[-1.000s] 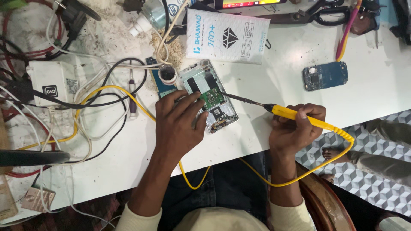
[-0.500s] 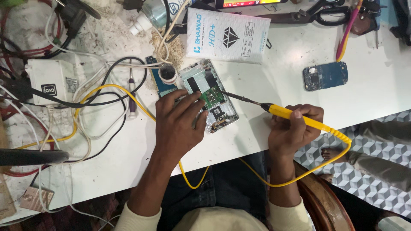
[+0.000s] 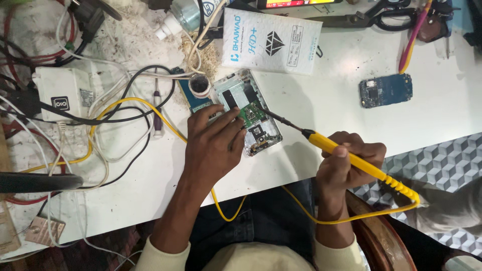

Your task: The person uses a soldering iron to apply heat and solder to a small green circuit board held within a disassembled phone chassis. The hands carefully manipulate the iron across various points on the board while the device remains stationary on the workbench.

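An opened mobile phone (image 3: 249,116) with its back cover off lies near the middle of the white tabletop (image 3: 321,100), its green circuit board exposed. The left hand (image 3: 213,145) lies flat on the phone's lower left part, fingers (image 3: 228,116) spread and pressing on it rather than curled around anything. The right hand (image 3: 346,163) has its fingers wrapped tight around the yellow handle of a soldering iron (image 3: 346,154), whose dark tip reaches the green board. The iron's yellow cord (image 3: 351,219) loops below the tabletop's edge. A small round pot (image 3: 199,86) stands just beside the phone's top left corner; a blue circuit board (image 3: 385,90) lies well apart to the right.
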